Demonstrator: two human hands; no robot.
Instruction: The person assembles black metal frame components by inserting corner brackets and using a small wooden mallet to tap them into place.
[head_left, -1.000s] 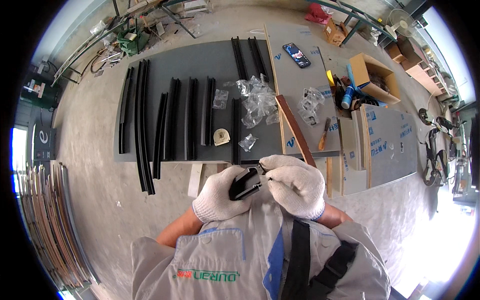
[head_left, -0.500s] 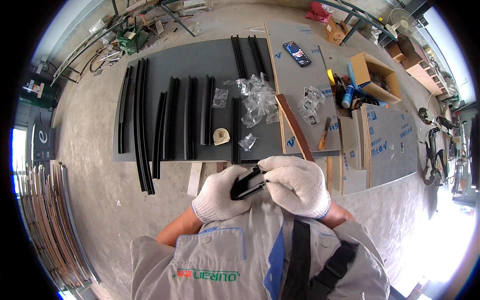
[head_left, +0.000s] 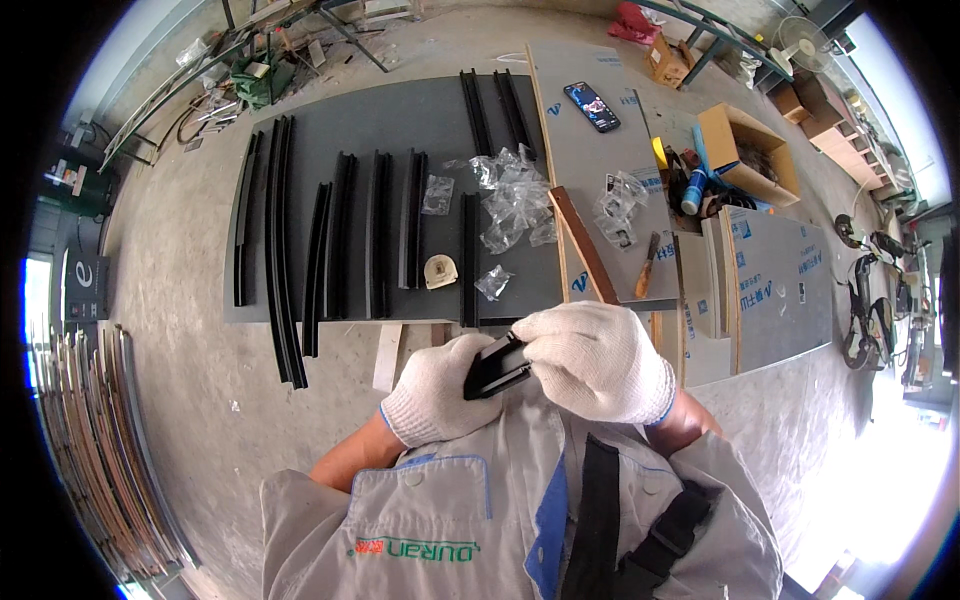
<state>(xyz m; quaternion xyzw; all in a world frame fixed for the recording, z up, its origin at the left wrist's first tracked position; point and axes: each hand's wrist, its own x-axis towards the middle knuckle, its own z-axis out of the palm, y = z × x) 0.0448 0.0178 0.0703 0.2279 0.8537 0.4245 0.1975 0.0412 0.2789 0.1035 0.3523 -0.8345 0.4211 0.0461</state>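
Observation:
In front of my chest, my left hand, in a white knit glove, is wrapped round a short black channel-shaped piece. Its raised side walls face up at a tilt. My right hand, gloved the same way, has its fingers curled together at the piece's right end, which they partly cover. Whether a small part sits between those fingertips is hidden. Beyond my hands, several long black profile strips lie on the dark grey table board. A cream half-round tape measure rests among them.
Crumpled see-through plastic bags lie mid-table. On the light board at right are a phone, a reddish-brown bar and a wooden-handled tool. An open cardboard box and leaning panels stand further right.
My right hand has shifted slightly right and up, its back turned more upward. The left hand still holds the black piece in nearly the same place.

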